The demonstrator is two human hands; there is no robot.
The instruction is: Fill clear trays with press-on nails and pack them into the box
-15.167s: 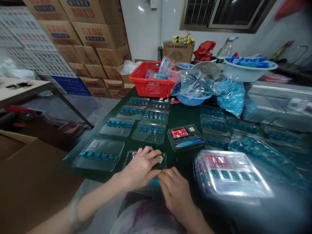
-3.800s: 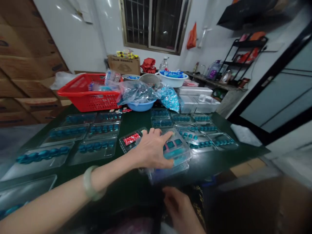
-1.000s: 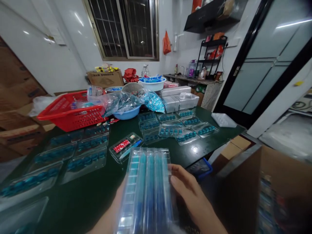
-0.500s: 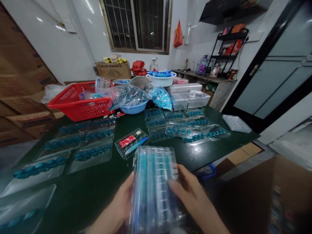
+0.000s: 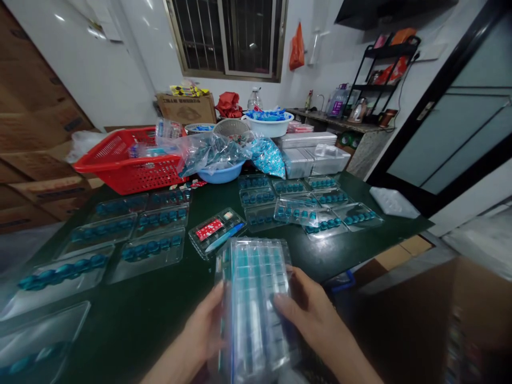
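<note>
A stack of cases [image 5: 258, 304] is gripped from both sides by the left hand [image 5: 204, 322] and right hand [image 5: 312, 312]; beyond it, a tray [image 5: 224, 228] is seen on the table [image 5: 160, 298].

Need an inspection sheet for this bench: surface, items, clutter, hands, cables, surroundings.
Surface: glossy dark green table.
Job's things: stack of clear plastic trays with teal contents, held; clear plastic trays of teal pieces laid out behind.
Clutter: red plastic basket and light blue plastic basin at the far side.
Hands: left hand and right hand hold the stack from opposite sides.
Cables: thin dark cord by the black shelf rack.
Surroundings: brown cardboard boxes at left; black-framed glass door at right.
</note>
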